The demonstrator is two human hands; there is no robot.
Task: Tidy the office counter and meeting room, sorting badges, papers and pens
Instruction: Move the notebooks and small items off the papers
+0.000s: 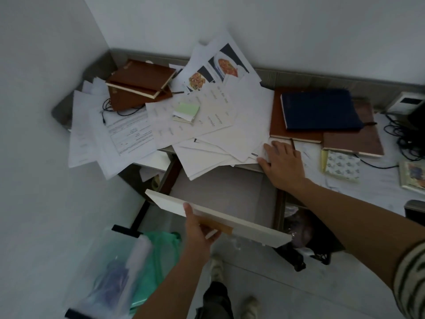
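Note:
A heap of loose white papers (207, 125) covers the left part of the counter and hangs over its front edge. Below it a drawer stands pulled out, and its white front panel (253, 229) faces me. My left hand (199, 229) grips that panel from underneath, thumb on top. My right hand (281, 162) lies flat with straight fingers on the counter edge, touching the right rim of the paper heap. A small green notepad (186, 111) lies on the heap. The inside of the drawer (220, 194) looks bare.
Two brown books (140, 86) are stacked at the back left. A dark blue book (319, 109) lies on brown notebooks (354, 141) at the right. Patterned pads (340, 164) and black cables (404, 137) lie further right. On the floor stands a clear bin (110, 272) with a green bag (161, 249).

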